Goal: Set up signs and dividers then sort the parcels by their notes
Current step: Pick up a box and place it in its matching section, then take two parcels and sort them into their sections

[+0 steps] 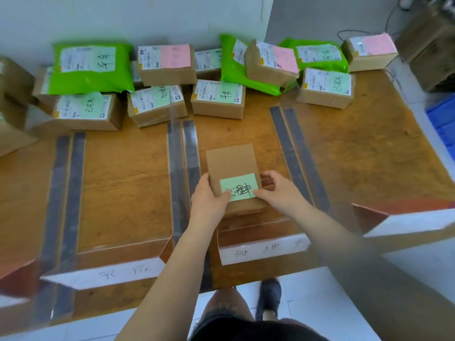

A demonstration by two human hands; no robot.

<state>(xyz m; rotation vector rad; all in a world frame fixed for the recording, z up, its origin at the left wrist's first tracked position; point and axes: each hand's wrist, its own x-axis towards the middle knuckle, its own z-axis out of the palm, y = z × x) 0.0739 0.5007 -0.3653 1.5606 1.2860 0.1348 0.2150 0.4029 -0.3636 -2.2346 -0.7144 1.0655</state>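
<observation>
Sorting is under way: on the brown wooden bench (pixel 123 173), the left hand (pixel 209 195) at nine o'clock and the right hand (pixel 278 190) at three o'clock of the plain brown cardboard parcel (pixel 231 163) are gripping it, fingers (pixel 261 192) closed on its sides and green handwritten sticky note (pixel 238 187). It is sitting in the middle lane between the clear plastic divider strips (pixel 183 153), beyond the white folded sign (pixel 263 251) at six o'clock. Next, I judge, comes letting go and reaching to twelve o'clock for another from the unsorted parcels (pixel 218 98).
</observation>
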